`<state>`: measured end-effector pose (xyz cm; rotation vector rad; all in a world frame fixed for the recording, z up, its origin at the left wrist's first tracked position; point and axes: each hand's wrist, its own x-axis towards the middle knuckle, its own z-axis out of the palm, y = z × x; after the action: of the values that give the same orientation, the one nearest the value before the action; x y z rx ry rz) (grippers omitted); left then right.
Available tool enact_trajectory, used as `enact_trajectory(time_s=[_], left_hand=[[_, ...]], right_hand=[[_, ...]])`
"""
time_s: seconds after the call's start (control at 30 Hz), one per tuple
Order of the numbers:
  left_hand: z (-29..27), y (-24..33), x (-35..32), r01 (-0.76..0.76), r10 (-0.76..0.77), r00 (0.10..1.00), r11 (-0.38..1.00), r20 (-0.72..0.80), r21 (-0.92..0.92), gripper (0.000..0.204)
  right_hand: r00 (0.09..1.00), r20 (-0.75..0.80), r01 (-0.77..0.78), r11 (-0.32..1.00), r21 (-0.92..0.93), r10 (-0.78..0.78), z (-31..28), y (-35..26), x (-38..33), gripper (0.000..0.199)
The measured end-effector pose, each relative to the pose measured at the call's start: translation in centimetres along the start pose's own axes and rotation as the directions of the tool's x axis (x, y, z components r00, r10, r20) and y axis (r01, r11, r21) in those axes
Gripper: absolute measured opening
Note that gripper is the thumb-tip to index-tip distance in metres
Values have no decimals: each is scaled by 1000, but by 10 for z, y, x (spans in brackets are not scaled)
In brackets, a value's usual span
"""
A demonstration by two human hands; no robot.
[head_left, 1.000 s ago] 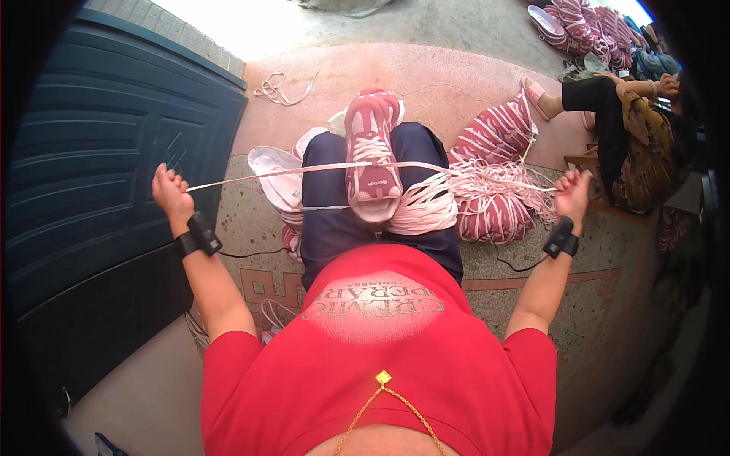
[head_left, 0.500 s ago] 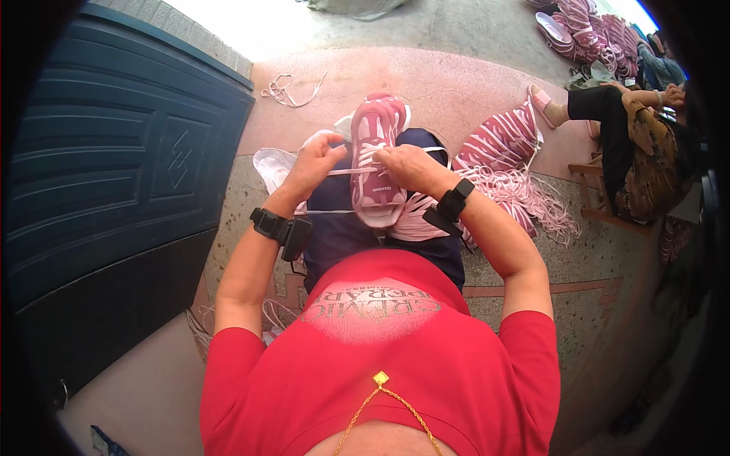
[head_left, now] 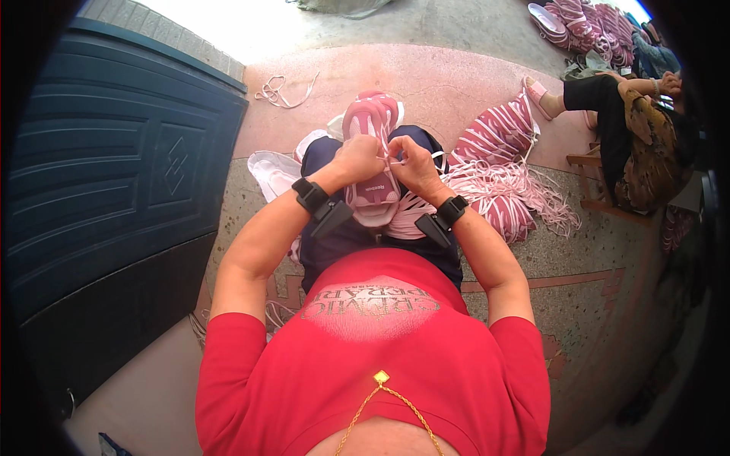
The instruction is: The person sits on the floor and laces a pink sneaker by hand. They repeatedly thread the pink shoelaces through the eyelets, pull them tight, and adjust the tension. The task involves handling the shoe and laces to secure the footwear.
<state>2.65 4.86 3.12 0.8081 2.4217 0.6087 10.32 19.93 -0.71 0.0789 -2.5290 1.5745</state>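
A pink and white sneaker (head_left: 370, 194) rests across my lap, its toe pointing away from me and its padded opening close to my belly. Over the laced middle of the shoe, my left hand (head_left: 359, 158) is closed with its fingertips pinched at a pale shoelace (head_left: 392, 160). Facing it from the right, my right hand (head_left: 415, 164) pinches the lace between thumb and finger, and the two sets of fingertips nearly meet. My left hand covers part of the sneaker's lacing.
White shoe pieces (head_left: 272, 169) lie left of my knees. A row of pink shoe uppers (head_left: 494, 137) and a heap of pale laces (head_left: 525, 190) are on the right. One loose lace (head_left: 283, 93) lies ahead. A blue door (head_left: 114, 144) stands left; a seated person (head_left: 646, 144) is far right.
My left hand has moved right, and both hands have come together over the sneaker's lacing. The lace stretched to the left across the shoe is now gathered at my fingertips.
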Motion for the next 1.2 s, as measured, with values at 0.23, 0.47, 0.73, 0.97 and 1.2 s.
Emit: enact_trajectory(time_s=[0.23, 0.47, 0.73, 0.97, 1.2], left_hand=[[1, -7, -25, -377, 527, 829, 774, -188, 508, 10], [-1, -13, -38, -505, 667, 715, 699, -207, 506, 9], [1, -6, -31, -556, 732, 637, 654, -242, 514, 10], [-4, -16, -32, -317, 368, 878, 926, -306, 202, 19], [-104, -80, -100, 138, -395, 913, 542, -106, -829, 22]], right_hand=[[982, 25, -188, 964, 187, 187, -4, 23, 7, 23], [875, 448, -410, 776, 479, 185, -5, 13, 30, 22], [627, 776, -548, 747, 377, 68, -22, 14, 50, 25], [613, 787, -704, 500, 504, 71, -9, 27, 42, 26], [714, 649, -699, 330, 635, 263, -16, 19, 24, 21]])
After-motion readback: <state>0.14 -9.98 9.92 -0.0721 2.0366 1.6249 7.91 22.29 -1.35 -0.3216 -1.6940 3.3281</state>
